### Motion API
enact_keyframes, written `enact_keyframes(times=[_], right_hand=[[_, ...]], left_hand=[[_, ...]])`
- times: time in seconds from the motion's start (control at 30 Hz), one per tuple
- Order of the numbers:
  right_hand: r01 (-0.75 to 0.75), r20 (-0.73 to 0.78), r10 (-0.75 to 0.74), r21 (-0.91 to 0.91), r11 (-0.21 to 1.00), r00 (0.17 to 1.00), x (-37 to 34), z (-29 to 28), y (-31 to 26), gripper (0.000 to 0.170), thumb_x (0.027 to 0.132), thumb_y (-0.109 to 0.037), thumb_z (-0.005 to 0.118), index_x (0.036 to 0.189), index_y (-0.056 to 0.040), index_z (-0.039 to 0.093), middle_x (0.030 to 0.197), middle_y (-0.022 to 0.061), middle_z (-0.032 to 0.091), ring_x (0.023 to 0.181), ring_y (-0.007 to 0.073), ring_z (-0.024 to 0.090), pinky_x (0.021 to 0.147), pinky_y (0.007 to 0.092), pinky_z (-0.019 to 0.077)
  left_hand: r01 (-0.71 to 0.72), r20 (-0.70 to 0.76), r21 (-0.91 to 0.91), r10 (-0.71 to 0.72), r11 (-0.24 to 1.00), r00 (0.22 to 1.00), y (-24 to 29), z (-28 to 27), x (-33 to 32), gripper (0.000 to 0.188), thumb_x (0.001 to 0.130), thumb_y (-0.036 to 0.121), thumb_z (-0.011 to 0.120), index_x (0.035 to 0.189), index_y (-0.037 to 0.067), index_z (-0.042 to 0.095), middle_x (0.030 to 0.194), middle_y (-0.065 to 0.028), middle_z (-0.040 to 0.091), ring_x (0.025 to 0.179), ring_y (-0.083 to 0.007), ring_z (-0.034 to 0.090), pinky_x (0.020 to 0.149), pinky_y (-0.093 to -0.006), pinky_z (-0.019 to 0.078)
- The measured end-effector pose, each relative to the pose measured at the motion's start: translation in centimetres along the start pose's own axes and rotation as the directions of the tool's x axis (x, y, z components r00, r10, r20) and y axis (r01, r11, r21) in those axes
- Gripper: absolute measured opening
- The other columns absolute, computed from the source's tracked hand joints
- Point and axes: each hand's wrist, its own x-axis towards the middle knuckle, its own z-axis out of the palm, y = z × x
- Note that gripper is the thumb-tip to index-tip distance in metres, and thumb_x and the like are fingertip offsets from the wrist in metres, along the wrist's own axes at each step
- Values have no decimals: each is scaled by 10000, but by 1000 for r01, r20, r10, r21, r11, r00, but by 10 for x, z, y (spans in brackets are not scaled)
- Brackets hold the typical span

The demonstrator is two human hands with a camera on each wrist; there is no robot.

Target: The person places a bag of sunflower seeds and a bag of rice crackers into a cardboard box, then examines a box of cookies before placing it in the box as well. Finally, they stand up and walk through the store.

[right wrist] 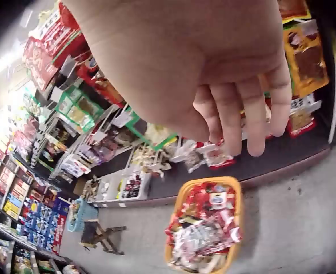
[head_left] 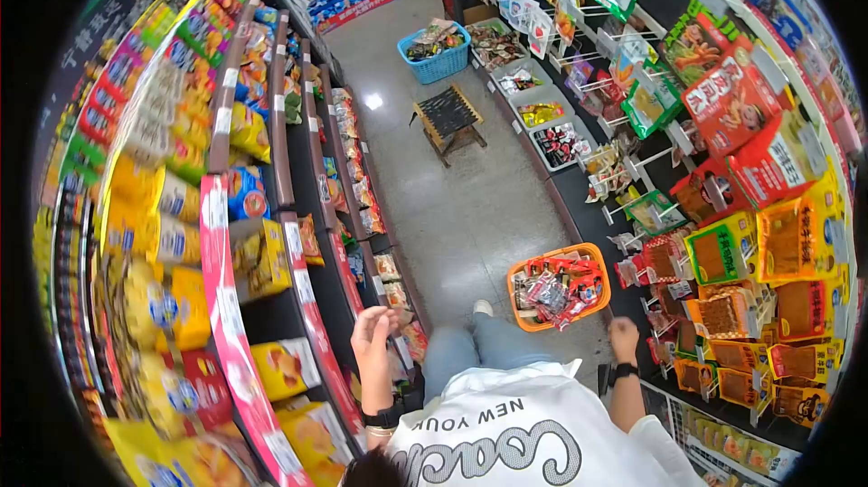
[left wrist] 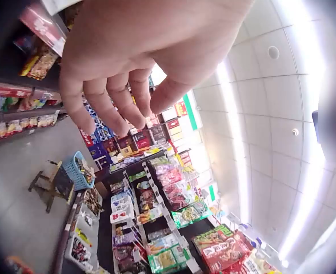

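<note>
Raised beside the left shelves in the head view, my left hand (head_left: 375, 338) holds nothing; in the left wrist view its fingers (left wrist: 119, 103) hang loosely bent. My right hand (head_left: 624, 340) is empty too, near the right shelf and just right of an orange basket (head_left: 516, 293) on the floor. Red and clear snack packets (head_left: 565, 288) fill that basket. The right wrist view shows relaxed fingers (right wrist: 245, 117) above the same basket (right wrist: 236, 200), not touching it.
Snack shelves (head_left: 217, 243) line the left side; hanging packets (head_left: 719, 256) cover the right. Further along the aisle floor (head_left: 452, 216) stand a small folding stool (head_left: 448, 116) and a blue basket (head_left: 443, 64) of packets. White bins (head_left: 559, 143) sit on the low right shelf.
</note>
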Motion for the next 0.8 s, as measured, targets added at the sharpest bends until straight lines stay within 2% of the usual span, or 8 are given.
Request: enact_keyframes(times=[0.03,0.07,0.17,0.27,0.5,0.57,0.63,0.8], right_hand=[[4,14,-5,112,994,1000,29,18,-25,110,831,-94,581,823,-1,639,652,72,638,570,119,611,539,275,474],[-69,61,62,121,990,996,51,11,-99,148,824,-141,602,852,2,624,721,155,619,678,239,634,637,331,480],[-20,60,11,157,987,998,115,21,-197,131,836,-122,601,858,5,621,704,111,626,649,145,614,615,292,475],[-95,-48,109,239,966,993,162,44,-245,111,841,-99,594,860,7,624,699,79,638,638,104,597,605,266,476],[-437,-193,446,92,895,874,176,108,-260,154,841,-132,600,858,16,635,700,98,661,628,134,618,598,273,484],[-583,-119,592,101,806,797,152,125,-219,182,842,-153,598,842,26,635,693,109,659,615,161,629,574,293,489],[-744,-86,755,135,655,650,143,126,-237,182,842,-149,585,840,26,637,696,113,659,584,177,632,524,302,492],[-854,10,866,174,490,499,186,124,-251,199,852,-194,566,898,-11,628,742,89,661,578,171,630,477,290,484]], left_hand=[[-11,6,-3,11,1000,1000,10,5,29,141,918,102,552,1027,15,568,945,-64,628,858,-137,605,785,-265,483],[-21,-2,6,21,1000,1000,20,8,57,143,921,110,552,1027,15,568,937,-61,628,859,-136,606,784,-263,483],[-32,-30,-16,32,999,999,33,9,151,154,925,116,546,1044,20,565,951,-65,620,864,-133,600,781,-256,481],[2,-61,-18,-3,1000,998,33,12,258,199,911,174,588,1053,35,568,977,-55,616,872,-129,597,780,-252,479],[48,106,79,-56,996,993,67,59,501,211,924,192,570,1056,27,569,948,-56,620,824,-117,603,741,-232,483],[107,132,138,-126,985,983,89,88,544,198,927,186,562,1052,33,573,939,-41,620,818,-110,595,733,-224,468],[84,147,219,-117,972,982,87,104,592,195,929,186,559,1052,36,574,929,-32,618,810,-106,590,732,-223,462],[83,206,277,-143,957,968,96,169,664,143,937,165,549,1018,52,581,908,-8,611,820,-88,573,705,-222,442]])
